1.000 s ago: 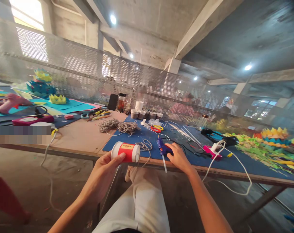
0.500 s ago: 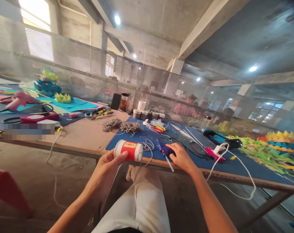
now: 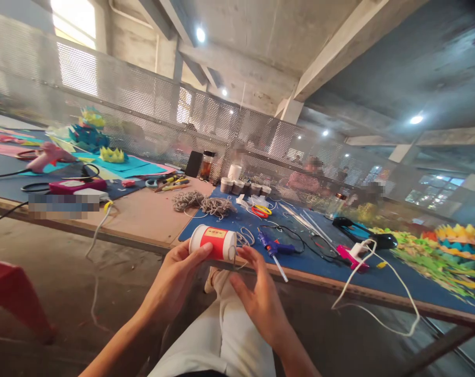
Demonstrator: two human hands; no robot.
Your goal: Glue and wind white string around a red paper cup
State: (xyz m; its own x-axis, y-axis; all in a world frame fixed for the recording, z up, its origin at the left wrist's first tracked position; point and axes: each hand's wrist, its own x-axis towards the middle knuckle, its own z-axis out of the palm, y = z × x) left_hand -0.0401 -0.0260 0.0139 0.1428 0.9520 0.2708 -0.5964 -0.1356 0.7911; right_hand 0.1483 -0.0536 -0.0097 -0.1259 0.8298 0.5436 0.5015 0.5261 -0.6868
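Note:
My left hand [image 3: 182,269] grips a white paper cup [image 3: 230,243] with a red band around it, tilted on its side above the table's front edge. Thumb and fingers press on its lower part. Close to the cup's right end is my right hand [image 3: 257,288], its thumb and fingers apart; whether a fingertip touches the cord there I cannot tell. Thin pale cord [image 3: 245,236] lies in loops behind the cup. A blue hot glue gun [image 3: 274,246] with a clear glue stick lies on the blue mat, right of my right hand.
Bundles of grey-brown cord [image 3: 204,204] lie behind the cup, near yellow-and-red scissors [image 3: 261,210] and several small cups [image 3: 245,187]. A pink power strip [image 3: 351,256] with white cable sits to the right, beside paper scraps [image 3: 426,254]. Pliers [image 3: 174,180] and a pink glue gun [image 3: 45,157] are leftward.
My right hand has left the glue gun, which now lies on the mat, and moved left to the cup. My left hand still holds the cup. The view has shifted slightly.

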